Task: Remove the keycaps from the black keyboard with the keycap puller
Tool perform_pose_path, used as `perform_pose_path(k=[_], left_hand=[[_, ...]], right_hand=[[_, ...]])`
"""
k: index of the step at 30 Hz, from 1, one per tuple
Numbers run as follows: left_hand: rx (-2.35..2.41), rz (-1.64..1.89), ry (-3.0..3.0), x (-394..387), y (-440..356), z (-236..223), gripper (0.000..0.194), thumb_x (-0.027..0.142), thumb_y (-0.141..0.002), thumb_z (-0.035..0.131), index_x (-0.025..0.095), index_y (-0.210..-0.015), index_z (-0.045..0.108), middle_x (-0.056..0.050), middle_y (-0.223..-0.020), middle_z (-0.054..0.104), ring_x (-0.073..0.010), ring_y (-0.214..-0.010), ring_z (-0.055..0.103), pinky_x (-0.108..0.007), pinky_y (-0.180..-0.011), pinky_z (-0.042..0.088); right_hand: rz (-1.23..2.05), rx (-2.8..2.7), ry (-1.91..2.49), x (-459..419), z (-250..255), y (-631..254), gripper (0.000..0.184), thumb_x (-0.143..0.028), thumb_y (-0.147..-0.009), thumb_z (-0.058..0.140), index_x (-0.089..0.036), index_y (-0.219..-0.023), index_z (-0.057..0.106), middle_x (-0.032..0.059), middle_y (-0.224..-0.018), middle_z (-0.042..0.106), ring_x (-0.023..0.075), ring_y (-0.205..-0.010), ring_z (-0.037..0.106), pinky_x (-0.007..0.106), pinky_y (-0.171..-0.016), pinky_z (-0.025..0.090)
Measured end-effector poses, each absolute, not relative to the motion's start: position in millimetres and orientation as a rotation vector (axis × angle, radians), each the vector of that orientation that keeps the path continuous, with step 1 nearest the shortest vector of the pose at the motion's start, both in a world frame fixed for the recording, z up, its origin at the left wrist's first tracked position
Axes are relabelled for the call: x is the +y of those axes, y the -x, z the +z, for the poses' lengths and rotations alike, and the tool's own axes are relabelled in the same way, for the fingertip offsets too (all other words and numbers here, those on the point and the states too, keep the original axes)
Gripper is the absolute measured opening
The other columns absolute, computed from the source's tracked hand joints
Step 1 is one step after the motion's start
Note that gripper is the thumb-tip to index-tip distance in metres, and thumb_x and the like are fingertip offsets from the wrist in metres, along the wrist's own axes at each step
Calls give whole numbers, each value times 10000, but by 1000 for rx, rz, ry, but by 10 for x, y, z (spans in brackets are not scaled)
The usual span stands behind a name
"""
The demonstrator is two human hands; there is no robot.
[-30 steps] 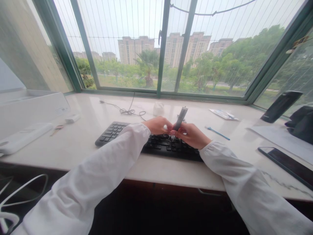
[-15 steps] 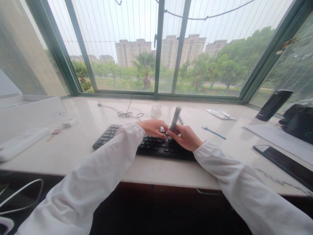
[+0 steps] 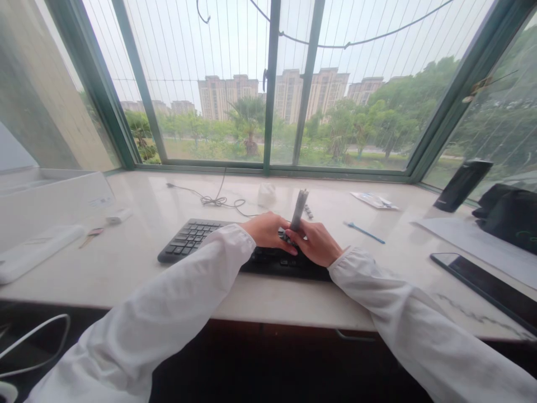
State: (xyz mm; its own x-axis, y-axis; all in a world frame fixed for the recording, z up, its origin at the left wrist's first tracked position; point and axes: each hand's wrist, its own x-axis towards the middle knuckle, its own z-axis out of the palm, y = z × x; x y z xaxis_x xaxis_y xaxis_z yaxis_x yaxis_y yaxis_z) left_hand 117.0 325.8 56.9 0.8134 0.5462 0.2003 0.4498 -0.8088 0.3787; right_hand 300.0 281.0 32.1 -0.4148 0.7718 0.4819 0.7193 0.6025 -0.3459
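My two hands meet above the right half of a black computer keyboard (image 3: 191, 239). My right hand (image 3: 314, 243) grips the lower end of a grey cylindrical tube (image 3: 298, 210), which stands nearly upright and leans slightly right. My left hand (image 3: 266, 233) is curled toward the tube's base, with its fingertips against a small dark-and-silver part (image 3: 286, 236). That part sits between my hands and is partly hidden by my fingers, so its kind cannot be made out. White sleeves cover both my forearms.
The keyboard lies on a pale stone windowsill (image 3: 126, 274). A small dark object (image 3: 309, 211) lies just beyond my hands, with a tangled black cable (image 3: 216, 200) and a white cup-like item (image 3: 267, 195) further back. A blue pen-like stick (image 3: 364, 232) lies to the right.
The tube has swung from leaning right to nearly upright. My hands have shifted slightly toward the keyboard's near edge, and the small part between them shows more.
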Motion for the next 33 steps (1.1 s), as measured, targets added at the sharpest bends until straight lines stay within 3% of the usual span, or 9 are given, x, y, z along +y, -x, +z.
perform_pose_path(k=[5,9,23,33], left_hand=[[988,385,-2748,3191,-1187,592,488,648,-627,698,243,-893,754,-31,-730,697,-185,-703,626,-240,-619,402],[1097,341,-2787,3172,-1205,581,497,687,-616,672,250,-838,752,-47,-741,704,-209,-711,641,-256,-607,399],[1064,360,-2809,3214,-1203,528,480,656,-644,665,217,-824,745,-64,-759,720,-212,-725,656,-249,-617,414],[923,425,-2722,3236,-1198,506,324,487,-680,717,187,-801,744,-42,-737,715,-179,-717,644,-232,-645,439]], right_hand=[[92,-2212,1196,2800,304,-2987,178,-328,-929,456,-185,-921,562,43,-716,659,195,-631,613,267,-584,386],[36,-2249,1100,2800,287,-2986,184,-325,-944,423,-185,-927,542,53,-753,653,194,-650,608,270,-602,393],[36,-2254,1049,2791,304,-2954,140,-275,-942,408,-184,-943,514,46,-761,647,184,-663,612,261,-608,404],[-32,-2229,1034,2815,232,-2944,168,-291,-951,396,-169,-939,511,59,-769,648,188,-659,610,264,-612,398]])
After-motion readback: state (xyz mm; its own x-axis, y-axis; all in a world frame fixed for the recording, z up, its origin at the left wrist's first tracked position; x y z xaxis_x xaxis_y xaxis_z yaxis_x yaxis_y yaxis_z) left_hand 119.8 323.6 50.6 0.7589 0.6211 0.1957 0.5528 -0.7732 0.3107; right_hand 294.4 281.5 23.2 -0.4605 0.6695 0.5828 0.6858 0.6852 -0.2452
